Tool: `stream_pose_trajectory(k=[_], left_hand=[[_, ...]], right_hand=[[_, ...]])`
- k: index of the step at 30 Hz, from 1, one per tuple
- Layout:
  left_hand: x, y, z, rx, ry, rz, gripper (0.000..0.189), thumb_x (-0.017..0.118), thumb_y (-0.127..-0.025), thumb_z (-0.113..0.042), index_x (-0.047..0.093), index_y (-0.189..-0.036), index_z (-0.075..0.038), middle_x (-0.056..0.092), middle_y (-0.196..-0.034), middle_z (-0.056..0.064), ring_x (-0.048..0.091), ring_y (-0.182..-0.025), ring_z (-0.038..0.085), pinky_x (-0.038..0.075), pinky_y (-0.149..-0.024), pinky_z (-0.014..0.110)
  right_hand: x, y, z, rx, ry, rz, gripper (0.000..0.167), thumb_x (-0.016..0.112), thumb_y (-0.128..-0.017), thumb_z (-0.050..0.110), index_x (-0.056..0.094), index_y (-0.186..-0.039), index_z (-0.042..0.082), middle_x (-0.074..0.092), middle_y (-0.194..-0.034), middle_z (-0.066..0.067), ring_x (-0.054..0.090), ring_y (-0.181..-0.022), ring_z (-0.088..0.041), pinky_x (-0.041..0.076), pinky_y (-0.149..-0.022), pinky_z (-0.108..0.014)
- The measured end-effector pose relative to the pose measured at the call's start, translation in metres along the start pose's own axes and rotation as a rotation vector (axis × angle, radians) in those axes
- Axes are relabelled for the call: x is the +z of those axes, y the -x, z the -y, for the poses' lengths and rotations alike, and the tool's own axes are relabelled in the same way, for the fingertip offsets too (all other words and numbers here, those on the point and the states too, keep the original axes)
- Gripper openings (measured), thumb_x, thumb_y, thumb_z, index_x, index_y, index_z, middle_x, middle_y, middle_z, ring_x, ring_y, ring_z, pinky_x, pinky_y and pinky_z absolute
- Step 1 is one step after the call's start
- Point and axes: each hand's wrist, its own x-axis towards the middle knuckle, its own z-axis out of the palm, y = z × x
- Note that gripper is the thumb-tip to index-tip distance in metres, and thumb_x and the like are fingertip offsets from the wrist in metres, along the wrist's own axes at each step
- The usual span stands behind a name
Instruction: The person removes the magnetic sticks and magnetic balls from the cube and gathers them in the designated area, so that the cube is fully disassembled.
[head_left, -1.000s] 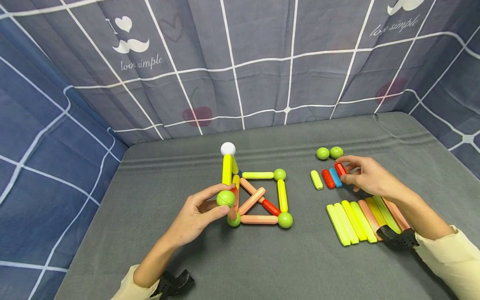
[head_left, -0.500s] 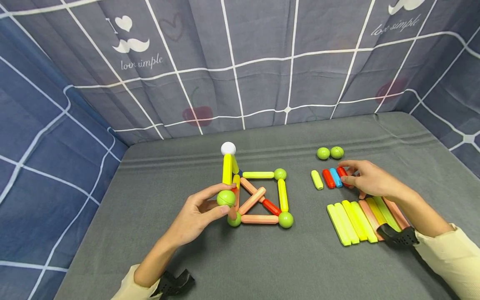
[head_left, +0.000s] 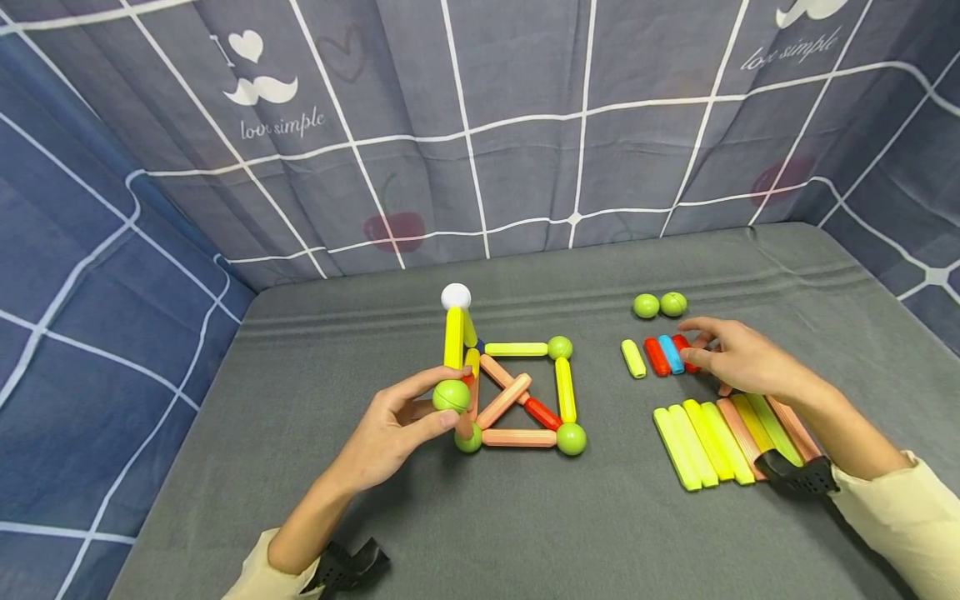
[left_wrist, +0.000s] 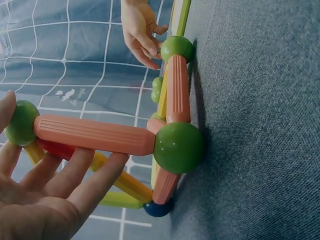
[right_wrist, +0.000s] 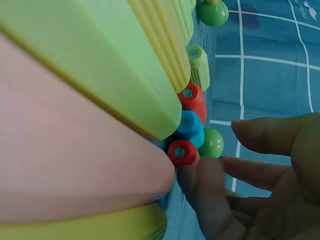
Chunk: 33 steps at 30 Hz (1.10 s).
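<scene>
My left hand (head_left: 390, 429) pinches a green ball (head_left: 452, 397) at a raised corner of a frame of rods and balls. In the left wrist view, a salmon rod (left_wrist: 95, 134) links this ball to a lower green ball (left_wrist: 180, 147), with my fingers behind the rod. Yellow rods (head_left: 453, 337) rise to a white ball (head_left: 456, 297). My right hand (head_left: 738, 358) touches a short red rod (right_wrist: 182, 153) lying at the end of a row, its fingers loosely spread. Beside that rod lie a short blue rod (head_left: 671, 354), another red rod (head_left: 657, 357) and a short light-green rod (head_left: 633, 358).
Two loose green balls (head_left: 660, 306) lie behind the short rods. Several long yellow, green and salmon rods (head_left: 697, 446) lie side by side under my right forearm. Crossed salmon and red rods (head_left: 517, 400) lie inside the frame's base. A checked curtain (head_left: 525, 125) encloses the grey surface.
My right hand has lowered the short red rod beside the blue one and loosened its pinch. The left hand stays still on the green ball.
</scene>
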Motion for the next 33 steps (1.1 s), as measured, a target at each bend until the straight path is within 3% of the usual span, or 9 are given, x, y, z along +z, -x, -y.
stream_pose_trajectory(k=[6,10,13,18,24,26,31,33], left_hand=[[-0.001,0.001,0.0,-0.003,-0.003,-0.003,0.043,0.064,-0.095,-0.001,0.055,-0.136,-0.003,0.055,-0.134,0.02,0.066,-0.098,0.034,0.055,-0.087,0.034],[-0.002,0.0,0.0,0.007,-0.001,0.0,0.043,0.063,-0.095,0.0,0.055,-0.137,-0.003,0.057,-0.13,0.019,0.066,-0.096,0.035,0.056,-0.087,0.035],[-0.002,0.0,0.0,0.017,0.001,0.001,0.043,0.063,-0.095,0.0,0.054,-0.137,-0.002,0.058,-0.128,0.017,0.066,-0.095,0.034,0.056,-0.086,0.035],[-0.002,0.0,0.001,0.013,-0.002,-0.001,0.043,0.063,-0.095,0.0,0.055,-0.137,-0.002,0.058,-0.127,0.019,0.067,-0.094,0.034,0.056,-0.086,0.035],[-0.001,0.0,0.002,0.021,0.012,0.007,0.043,0.063,-0.095,0.0,0.053,-0.137,0.0,0.058,-0.125,0.021,0.067,-0.095,0.036,0.056,-0.086,0.036],[-0.001,-0.001,0.001,0.017,0.018,0.007,0.043,0.064,-0.095,-0.001,0.053,-0.137,0.0,0.058,-0.126,0.022,0.067,-0.094,0.035,0.056,-0.087,0.035],[0.001,-0.002,0.002,0.036,0.029,0.012,0.041,0.063,-0.096,-0.003,0.054,-0.136,0.0,0.057,-0.123,0.029,0.068,-0.092,0.036,0.056,-0.086,0.035],[0.001,-0.003,0.003,0.052,0.031,0.016,0.041,0.063,-0.096,-0.002,0.054,-0.136,0.001,0.059,-0.118,0.03,0.067,-0.092,0.038,0.056,-0.085,0.036]], right_hand=[[0.009,0.002,0.017,-0.063,0.062,-0.07,0.041,0.06,-0.1,0.018,0.052,-0.132,-0.006,0.054,-0.103,-0.016,0.054,-0.066,-0.02,0.051,-0.049,-0.032],[0.02,0.002,0.038,-0.116,-0.034,-0.08,0.036,0.062,-0.098,0.015,0.056,-0.129,-0.003,0.056,-0.1,-0.016,0.056,-0.063,-0.024,0.052,-0.048,-0.033],[0.034,-0.001,0.057,-0.177,-0.154,-0.03,0.036,0.064,-0.097,0.013,0.056,-0.129,-0.002,0.058,-0.106,-0.019,0.059,-0.063,-0.025,0.053,-0.047,-0.035],[0.063,-0.015,0.088,-0.252,-0.264,0.071,0.037,0.064,-0.095,0.009,0.056,-0.13,-0.002,0.054,-0.125,-0.023,0.061,-0.09,-0.028,0.055,-0.049,-0.037],[0.095,-0.035,0.111,-0.285,-0.274,0.204,0.046,0.064,-0.094,0.009,0.051,-0.136,-0.002,0.055,-0.131,-0.019,0.059,-0.103,-0.029,0.056,-0.055,-0.038],[0.101,-0.038,0.115,-0.307,-0.246,0.23,0.045,0.064,-0.094,0.009,0.053,-0.136,-0.001,0.058,-0.128,-0.015,0.059,-0.108,-0.027,0.057,-0.065,-0.036],[0.109,-0.04,0.122,-0.374,-0.18,0.151,0.033,0.063,-0.091,0.002,0.062,-0.124,0.0,0.062,-0.111,-0.005,0.06,-0.097,-0.02,0.051,-0.079,-0.034],[0.112,-0.04,0.125,-0.387,-0.177,0.115,0.031,0.063,-0.09,0.0,0.065,-0.121,0.0,0.06,-0.105,-0.004,0.057,-0.091,-0.019,0.051,-0.076,-0.034]])
